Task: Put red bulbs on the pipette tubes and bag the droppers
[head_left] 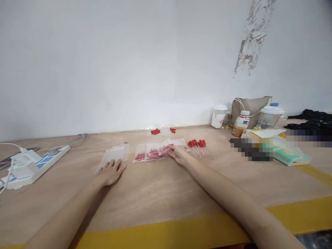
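Note:
My left hand (pixel 111 172) lies flat with its fingers spread on the near end of some empty clear zip bags (pixel 116 152). Further right, my right hand (pixel 178 154) has its fingers closed on the edge of a clear zip bag (pixel 165 149) with red-tipped sticks inside. That bag is over a row of similar filled bags (pixel 140 155), which overlap one another. Just beyond my right hand, several loose red-tipped sticks (pixel 198 144) are laid side by side, red ends toward the wall.
Two clear bags with small red pieces (pixel 155 131) lie by the wall. A power strip (pixel 49 164) with cables is at the left. To the right stand a lidded cup (pixel 219 117), a drink bottle (pixel 241 123), a grey bag (pixel 252 107) and a tissue pack (pixel 293 155).

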A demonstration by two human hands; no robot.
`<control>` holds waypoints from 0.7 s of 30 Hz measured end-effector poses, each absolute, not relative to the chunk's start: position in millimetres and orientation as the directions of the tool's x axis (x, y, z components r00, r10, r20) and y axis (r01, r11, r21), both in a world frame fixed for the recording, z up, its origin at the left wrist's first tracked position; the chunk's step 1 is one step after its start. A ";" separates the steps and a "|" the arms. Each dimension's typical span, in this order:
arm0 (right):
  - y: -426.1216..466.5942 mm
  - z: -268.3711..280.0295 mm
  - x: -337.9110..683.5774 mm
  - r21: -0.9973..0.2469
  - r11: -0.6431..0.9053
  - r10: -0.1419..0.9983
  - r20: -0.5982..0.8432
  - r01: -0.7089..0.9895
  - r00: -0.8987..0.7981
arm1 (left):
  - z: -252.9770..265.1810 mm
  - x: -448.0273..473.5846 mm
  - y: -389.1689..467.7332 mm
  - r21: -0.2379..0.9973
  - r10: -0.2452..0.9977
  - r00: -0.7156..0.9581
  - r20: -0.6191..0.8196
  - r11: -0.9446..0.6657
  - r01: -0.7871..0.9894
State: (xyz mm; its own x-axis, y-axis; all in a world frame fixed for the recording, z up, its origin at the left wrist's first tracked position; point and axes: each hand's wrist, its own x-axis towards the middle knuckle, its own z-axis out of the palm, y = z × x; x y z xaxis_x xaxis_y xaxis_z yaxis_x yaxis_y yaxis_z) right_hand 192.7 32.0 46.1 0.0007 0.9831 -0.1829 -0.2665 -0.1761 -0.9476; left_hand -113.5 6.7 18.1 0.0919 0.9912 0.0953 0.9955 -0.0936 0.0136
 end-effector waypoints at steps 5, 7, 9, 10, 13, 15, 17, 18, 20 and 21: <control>3.9 46.3 230.4 -0.957 -0.290 0.947 -0.286 -0.011 -0.144 | 31.6 -128.7 -64.6 0.071 0.974 0.202 -0.108 -0.195 0.978; -2.2 45.5 258.3 -0.958 -0.202 0.957 -0.237 0.203 -0.167 | 37.3 -128.8 -99.6 0.161 0.947 0.310 -0.085 -0.294 0.942; -0.4 42.2 287.6 -0.915 -0.076 0.989 -0.120 0.397 -0.087 | 43.1 -120.8 -129.1 0.217 0.903 0.418 -0.102 -0.390 0.895; 3.1 39.8 301.7 -0.877 -0.036 0.999 -0.042 0.478 -0.001 | 46.0 -113.8 -139.4 0.235 0.881 0.458 -0.122 -0.423 0.875; 18.6 32.1 337.2 -0.760 -0.013 0.958 0.176 0.650 0.225 | 51.7 -84.3 -147.2 0.287 0.784 0.606 -0.132 -0.555 0.781; 28.0 28.0 352.0 -0.733 -0.043 0.934 0.212 0.679 0.287 | 51.9 -61.3 -134.6 0.324 0.712 0.698 -0.083 -0.643 0.694; 34.6 25.1 358.1 -0.716 -0.072 0.920 0.221 0.695 0.323 | 48.7 -38.0 -114.1 0.366 0.665 0.747 0.004 -0.696 0.618; 37.2 24.1 358.0 -0.706 -0.085 0.913 0.228 0.703 0.340 | 46.2 -26.6 -103.0 0.372 0.656 0.753 0.059 -0.714 0.593; 42.1 22.9 353.1 -0.690 -0.105 0.899 0.243 0.716 0.365 | 40.5 -5.6 -83.1 0.370 0.624 0.770 0.131 -0.752 0.546; 44.7 22.7 349.2 -0.684 -0.111 0.893 0.251 0.721 0.375 | 37.7 3.5 -75.1 0.368 0.604 0.783 0.150 -0.769 0.523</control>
State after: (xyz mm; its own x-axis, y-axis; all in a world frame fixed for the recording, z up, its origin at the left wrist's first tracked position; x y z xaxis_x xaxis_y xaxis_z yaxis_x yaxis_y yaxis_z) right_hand 349.2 44.7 22.7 0.3750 0.8925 0.2506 0.7210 -0.1109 -0.6840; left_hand 3.5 -75.1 37.7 0.7830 0.6037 0.1498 0.5227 -0.7692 0.3676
